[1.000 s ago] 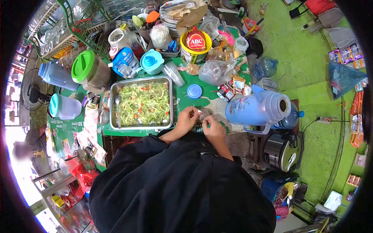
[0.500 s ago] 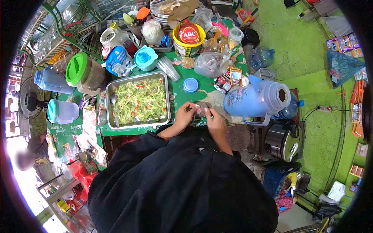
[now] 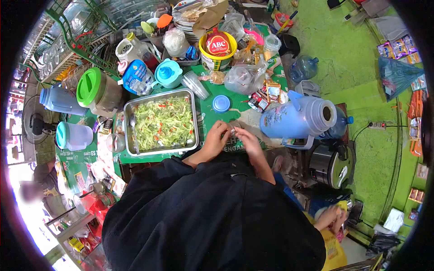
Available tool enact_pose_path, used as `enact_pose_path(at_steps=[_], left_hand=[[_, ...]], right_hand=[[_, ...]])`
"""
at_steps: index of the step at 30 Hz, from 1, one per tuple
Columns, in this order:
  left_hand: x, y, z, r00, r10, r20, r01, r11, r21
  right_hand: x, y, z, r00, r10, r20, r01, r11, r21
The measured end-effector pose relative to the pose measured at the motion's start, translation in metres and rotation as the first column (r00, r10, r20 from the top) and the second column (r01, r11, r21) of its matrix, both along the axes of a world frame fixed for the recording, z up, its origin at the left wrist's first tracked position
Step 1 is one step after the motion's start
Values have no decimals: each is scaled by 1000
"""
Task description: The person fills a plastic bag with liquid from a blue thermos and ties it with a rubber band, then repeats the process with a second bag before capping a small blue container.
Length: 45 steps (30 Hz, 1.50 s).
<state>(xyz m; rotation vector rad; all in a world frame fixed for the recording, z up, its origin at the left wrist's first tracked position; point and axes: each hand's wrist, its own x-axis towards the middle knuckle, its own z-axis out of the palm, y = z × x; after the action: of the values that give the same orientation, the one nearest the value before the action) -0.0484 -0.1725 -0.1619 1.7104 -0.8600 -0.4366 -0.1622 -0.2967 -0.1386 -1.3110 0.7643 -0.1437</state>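
Note:
Both hands meet at the front edge of the green-covered table. My left hand has its fingers curled in a pinch, beside the right corner of a metal tray. Close to it, my right hand is also pinched, fingertips almost touching the left ones. Something small and pale shows between the fingertips, too small and covered to name. Shredded green vegetable with red pieces fills the tray, and a spoon rests at its left side. Just beyond the hands lies a blue round lid.
A blue floral thermos jug lies on its side to the right. Stacked clear cups, a yellow bucket and a plastic bag stand behind. At lower right, another person's hands show beside yellow clothing.
My fingertips have drawn closer together, and the small thing between them shows less. Another person in yellow, with hands together, has come into view at lower right.

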Motion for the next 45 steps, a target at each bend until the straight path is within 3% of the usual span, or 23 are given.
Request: enact_pose_path(at_steps=[1, 2, 3, 4, 5, 7, 8, 10, 13, 18, 20, 22, 24, 28, 30, 36, 38, 42, 44, 45], left_hand=[[1, 0, 0, 1000, -18, -16, 18, 1000, -15], [2, 1, -1, 1000, -23, -14, 22, 1000, -16], [2, 2, -1, 998, -47, -49, 44, 998, -52], [2, 1, -2, 994, -72, -81, 65, 994, -91], [1, 0, -4, 994, -78, -79, 71, 993, -94], [1, -3, -6, 889, -56, -454, -12, 989, -145], [3, -4, -8, 891, -55, -450, -12, 989, -146], [5, -1, 1, 978, -25, -205, 16, 999, -44], [12, 3, 1, 993, -88, -75, 92, 995, 45], [14, 4, 2, 992, -101, 71, 99, 995, 29], [15, 3, 2, 991, -78, 108, 75, 997, 30], [18, 3, 4, 983, -101, 153, 98, 995, 30], [21, 5, 5, 973, -121, 196, 105, 990, 90], [23, 2, 6, 977, -75, 197, 54, 993, 109], [25, 1, 2, 958, -189, 217, 168, 979, 112], [38, -1, -2, 953, -196, 229, 181, 980, 88], [40, 1, -1, 949, -205, 240, 184, 977, 106], [42, 5, 1, 951, -194, 242, 186, 981, 55], [40, 5, -2, 959, -172, 226, 171, 985, 26], [40, 5, -6, 979, -145, 143, 141, 989, 32]], right_hand=[[3, -1, -9, 984, 102, 146, -63, 966, -252], [3, -3, -11, 984, 98, 147, -58, 966, -252], [3, -6, -13, 981, 173, 84, -103, 840, -533], [6, -7, -9, 975, 224, -1, -146, 632, -761], [10, -5, -6, 983, 181, -2, -107, 571, -814], [13, -12, -12, 983, 182, 0, -104, 561, -821], [15, -13, -16, 982, 187, 3, -104, 557, -824], [17, -10, -16, 986, 169, -13, -107, 562, -820], [17, -4, -17, 993, 111, -31, -87, 542, -836], [20, 10, -29, 1000, -12, 11, 16, 555, -832], [21, 11, -53, 989, -138, 57, 143, 766, -627], [26, 11, -44, 994, -109, 25, 102, 789, -606], [30, 14, -23, 994, -63, -87, -44, 501, -864], [36, 8, -10, 983, 71, -170, -184, 327, -927], [37, 9, -5, 975, 110, -195, -221, 340, -914], [36, 12, 10, 952, 147, -267, -299, 289, -909], [36, 13, 17, 982, 116, -147, -180, 364, -914], [29, 4, 9, 990, 56, -130, -142, 385, -912], [25, 3, 15, 952, 90, -291, -304, 341, -889], [24, 3, 15, 952, 90, -292, -305, 338, -890]])
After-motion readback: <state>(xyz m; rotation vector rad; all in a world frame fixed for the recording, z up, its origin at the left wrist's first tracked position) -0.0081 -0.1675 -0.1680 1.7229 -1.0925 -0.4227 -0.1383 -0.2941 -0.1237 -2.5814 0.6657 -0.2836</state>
